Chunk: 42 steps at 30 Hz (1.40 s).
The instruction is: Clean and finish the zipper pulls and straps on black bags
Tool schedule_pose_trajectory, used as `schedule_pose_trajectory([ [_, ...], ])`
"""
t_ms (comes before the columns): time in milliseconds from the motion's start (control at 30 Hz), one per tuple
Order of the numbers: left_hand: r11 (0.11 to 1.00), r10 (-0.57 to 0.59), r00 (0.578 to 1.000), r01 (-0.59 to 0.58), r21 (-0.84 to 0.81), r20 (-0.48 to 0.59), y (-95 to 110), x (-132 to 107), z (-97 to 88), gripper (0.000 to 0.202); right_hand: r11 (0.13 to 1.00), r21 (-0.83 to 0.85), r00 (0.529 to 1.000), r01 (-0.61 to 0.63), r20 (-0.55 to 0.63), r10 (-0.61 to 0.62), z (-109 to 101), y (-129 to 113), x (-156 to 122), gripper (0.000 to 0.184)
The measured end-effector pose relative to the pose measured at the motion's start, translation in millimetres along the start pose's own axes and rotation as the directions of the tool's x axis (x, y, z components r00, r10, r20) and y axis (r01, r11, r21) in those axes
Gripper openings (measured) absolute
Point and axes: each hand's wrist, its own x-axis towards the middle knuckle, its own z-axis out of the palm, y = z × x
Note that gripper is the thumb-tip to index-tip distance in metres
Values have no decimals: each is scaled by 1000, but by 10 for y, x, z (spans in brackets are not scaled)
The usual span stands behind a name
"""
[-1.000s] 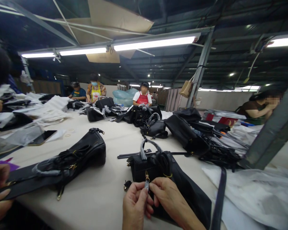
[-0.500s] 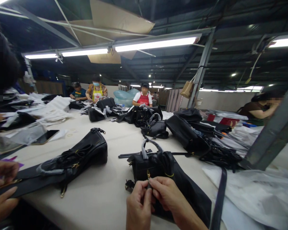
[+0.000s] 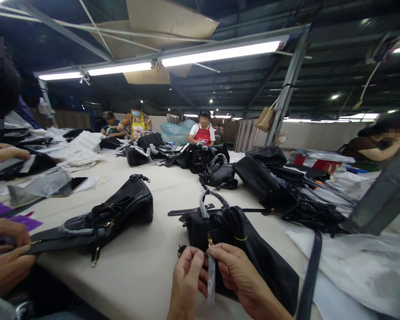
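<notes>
A black leather handbag [image 3: 260, 262] lies in front of me on the table, its handle [image 3: 202, 206] wrapped in clear film. A gold zip pull [image 3: 210, 241] hangs from its front. My right hand [image 3: 235, 271] pinches the top of a translucent plastic strip [image 3: 211, 280] just below that pull, and the strip dangles between my hands. Close on its left, my left hand [image 3: 186, 278] is closed, fingers curled and fingertips reaching behind the strip. What those fingers hold is hidden. A dark tied cord bundle [image 3: 239, 224] rests on the bag.
Another black handbag [image 3: 126, 204] lies to my left, where a co-worker's hands [image 3: 11, 249] work on its strap. More black bags [image 3: 263, 178] are piled beyond. White plastic sheeting [image 3: 363, 266] lies right, by a metal post [image 3: 380, 191]. A phone [image 3: 70, 186] sits left.
The translucent strip now hangs down in view below the zip pull. My left hand has moved slightly left, apart from my right. The co-worker's hands at the left have shifted into fuller view.
</notes>
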Motion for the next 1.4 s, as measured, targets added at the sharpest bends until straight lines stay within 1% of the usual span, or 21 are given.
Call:
schedule_pose_trajectory([
  [200,986,57,998,-53,155,-20,137,35,-30,37,999,-32,999,33,-42,-34,19,45,21,38],
  [267,960,136,991,-127,248,-19,145,10,-37,29,998,-40,997,45,-67,-48,40,73,38,34],
  [333,879,297,955,-278,387,11,143,-25,-34,23,998,-40,994,53,-94,-57,68,91,51,32],
  [400,762,455,886,-441,473,92,137,-66,-26,20,998,-33,992,55,-111,-59,93,93,57,31],
  [433,724,502,854,-501,474,135,134,-86,-25,20,998,-27,992,55,-113,-58,102,88,57,31],
  [467,712,524,835,-539,450,170,132,-105,-29,19,998,-21,992,54,-110,-56,107,81,56,31],
  [500,730,517,834,-547,409,193,129,-119,-41,19,999,-15,993,52,-103,-53,108,72,55,31],
  [533,777,477,855,-518,357,202,127,-126,-61,21,999,-11,994,49,-95,-50,105,65,54,32],
  [567,847,410,892,-449,285,189,123,-126,-87,25,999,-9,995,46,-88,-46,101,60,54,32],
  [633,972,205,971,-217,94,127,114,-99,-148,33,999,-10,997,35,-73,-35,88,58,54,33],
  [667,996,92,991,-93,1,98,107,-76,-175,37,1000,-11,997,29,-68,-30,83,62,53,33],
  [700,998,-6,997,12,-66,82,100,-49,-193,41,1000,-12,998,24,-64,-25,78,69,52,34],
  [733,992,-79,994,86,-93,80,93,-23,-202,45,1000,-13,998,21,-63,-22,75,77,50,35],
  [800,986,-159,982,163,-33,99,79,18,-185,52,1000,-15,998,19,-67,-20,73,95,41,37],
  [833,985,-170,979,169,16,110,73,30,-163,54,1000,-15,997,20,-71,-21,75,104,35,37],
  [900,985,-145,982,132,107,121,63,38,-105,52,1000,-14,997,22,-77,-23,80,116,27,38],
  [1000,979,-43,994,23,202,97,51,34,-24,42,1000,-11,997,27,-74,-28,79,125,29,40],
  [1100,963,57,997,-67,261,48,45,49,15,37,1000,-3,999,31,-41,-32,58,127,34,45],
  [1167,956,87,995,-96,277,46,40,68,18,34,999,-1,999,34,-2,-34,40,128,28,49],
  [1233,958,87,994,-101,270,63,20,84,13,31,998,-36,998,53,21,-53,30,130,14,49],
  [1400,965,103,988,-128,229,115,-82,91,-7,23,984,-106,988,143,-47,-148,71,157,28,41],
])
